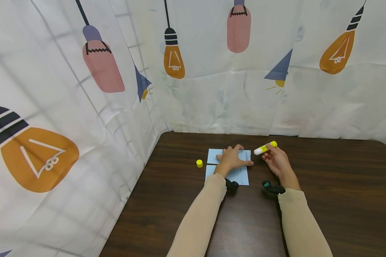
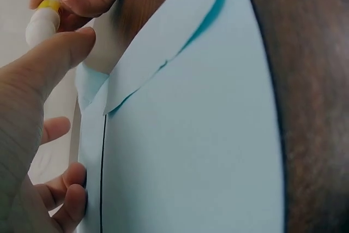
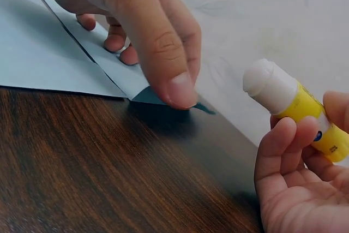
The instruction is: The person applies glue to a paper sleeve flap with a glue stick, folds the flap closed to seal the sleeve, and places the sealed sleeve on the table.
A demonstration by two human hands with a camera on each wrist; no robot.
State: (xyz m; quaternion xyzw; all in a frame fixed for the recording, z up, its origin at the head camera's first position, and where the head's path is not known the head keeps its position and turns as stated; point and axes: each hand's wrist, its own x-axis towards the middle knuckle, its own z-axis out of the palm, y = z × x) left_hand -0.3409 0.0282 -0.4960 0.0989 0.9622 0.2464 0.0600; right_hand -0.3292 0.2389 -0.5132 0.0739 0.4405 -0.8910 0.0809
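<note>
Glue stick point(image 1: 265, 147) uncapped, flaps on the blue paper point(image 1: 242, 175) not flat

Head view: the paper lies on the table point(image 1: 341, 185) in two parts, with a narrow dark gap between them. The yellow cap point(image 1: 199, 163) stands off to the left, so uncapping is done. The left hand point(image 1: 232, 159) is spread over the far part, fingers apart. The right hand point(image 1: 276, 160) holds the glue stick between thumb and fingers just beyond the paper's right edge, its white end toward the paper.

Left wrist view: the near part has a strip folded over along one side, but its edge gapes in places, so folding looks made and sticking unfinished. No glue shows on the paper; whether any has been applied, I cannot tell.

Right wrist view: the left thumb point(image 3: 180, 88) is at the far part's edge, where a darker flap lifts from the table, while other fingers rest on the sheet. The glue stick's bare end is clear of the paper. Gluing and pressing this flap down seem to remain, along with recapping.
</note>
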